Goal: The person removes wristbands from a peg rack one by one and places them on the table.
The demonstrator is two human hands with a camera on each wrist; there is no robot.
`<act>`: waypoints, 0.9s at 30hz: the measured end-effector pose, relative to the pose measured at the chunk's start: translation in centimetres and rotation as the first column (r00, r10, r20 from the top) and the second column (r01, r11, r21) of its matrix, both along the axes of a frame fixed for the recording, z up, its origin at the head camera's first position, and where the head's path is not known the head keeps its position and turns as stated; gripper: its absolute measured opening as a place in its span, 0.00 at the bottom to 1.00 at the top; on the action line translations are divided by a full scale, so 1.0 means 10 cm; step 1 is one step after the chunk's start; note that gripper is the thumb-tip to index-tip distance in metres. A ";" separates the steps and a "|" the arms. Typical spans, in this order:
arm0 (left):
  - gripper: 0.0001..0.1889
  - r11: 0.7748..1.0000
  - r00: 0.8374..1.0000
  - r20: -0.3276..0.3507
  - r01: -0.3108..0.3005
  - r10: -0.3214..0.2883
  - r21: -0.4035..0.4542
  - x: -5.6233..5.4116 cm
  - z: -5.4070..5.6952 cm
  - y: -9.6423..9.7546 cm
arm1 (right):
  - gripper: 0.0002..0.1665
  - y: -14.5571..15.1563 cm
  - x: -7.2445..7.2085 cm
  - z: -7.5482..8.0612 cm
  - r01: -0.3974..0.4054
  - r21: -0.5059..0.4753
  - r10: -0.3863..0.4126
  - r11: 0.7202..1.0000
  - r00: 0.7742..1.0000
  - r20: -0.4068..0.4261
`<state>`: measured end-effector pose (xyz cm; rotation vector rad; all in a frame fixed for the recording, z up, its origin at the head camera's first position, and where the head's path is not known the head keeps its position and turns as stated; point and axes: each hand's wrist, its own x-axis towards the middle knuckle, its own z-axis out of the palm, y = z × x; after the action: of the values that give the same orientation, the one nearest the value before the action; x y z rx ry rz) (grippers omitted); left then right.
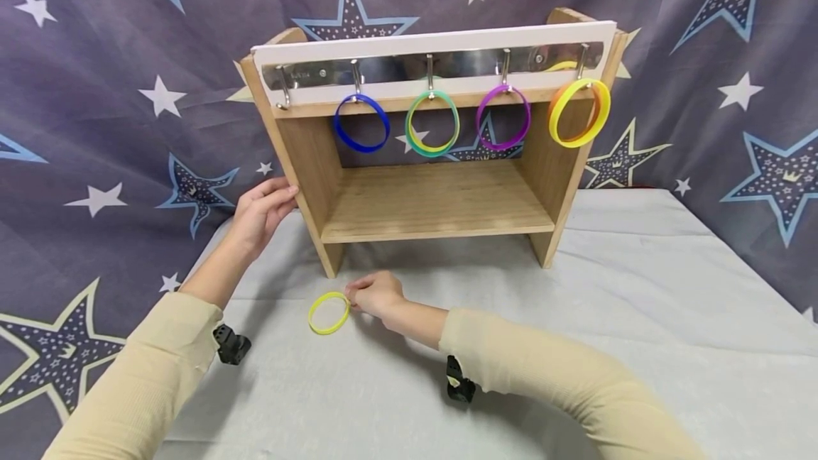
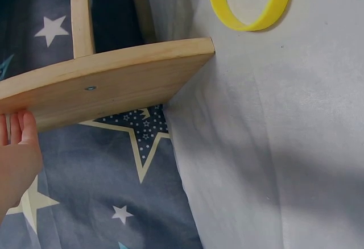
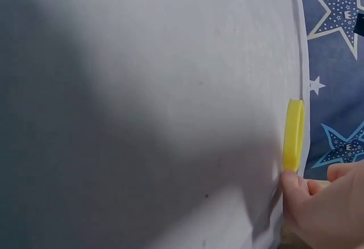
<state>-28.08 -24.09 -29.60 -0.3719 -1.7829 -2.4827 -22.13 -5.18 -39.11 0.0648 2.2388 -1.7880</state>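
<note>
My right hand [image 1: 378,294] pinches a yellow silicone wristband [image 1: 329,313] by its right edge, low over the cloth in front of the wooden shelf [image 1: 434,201]. In the right wrist view the wristband [image 3: 293,135] appears nearly edge-on beyond the fingertips. My left hand [image 1: 258,215] rests against the outside of the shelf's left side panel. Its fingers lie nearly straight on the wood in the left wrist view, where the hand [image 2: 20,158] is partly cut off. A metal hook strip [image 1: 396,69] runs along the top front of the shelf, and its leftmost hook [image 1: 282,87] is bare.
Wristbands hang from the other hooks: a blue one [image 1: 361,148], a green one [image 1: 409,130] with yellow behind, a purple one [image 1: 479,116], and a yellow one [image 1: 554,119] with orange behind. Light cloth [image 1: 639,304] covers the table; a star-patterned curtain [image 1: 115,148] stands behind.
</note>
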 end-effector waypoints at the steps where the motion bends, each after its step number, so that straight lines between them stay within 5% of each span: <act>1: 0.11 1.000 1.000 0.001 0.000 0.000 0.002 0.00 0.00 0.00 | 0.07 0.01 0.00 0.00 -0.006 -0.003 0.006 1.000 1.000 -0.003; 15: 0.09 1.000 1.000 0.026 -0.003 0.003 0.000 0.00 -0.02 -0.01 | 0.12 0.21 -0.05 0.10 -0.043 -0.163 0.045 0.986 0.999 0.010; 27: 0.10 1.000 1.000 0.007 0.004 -0.004 -0.014 0.00 0.01 -0.02 | 0.12 0.40 -0.03 0.28 -0.028 -0.122 0.018 0.992 0.996 -0.087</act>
<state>-28.06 -24.26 -29.55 -0.3685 -1.8043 -2.4783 -22.39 -1.14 -36.29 -0.0633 2.1711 -1.9465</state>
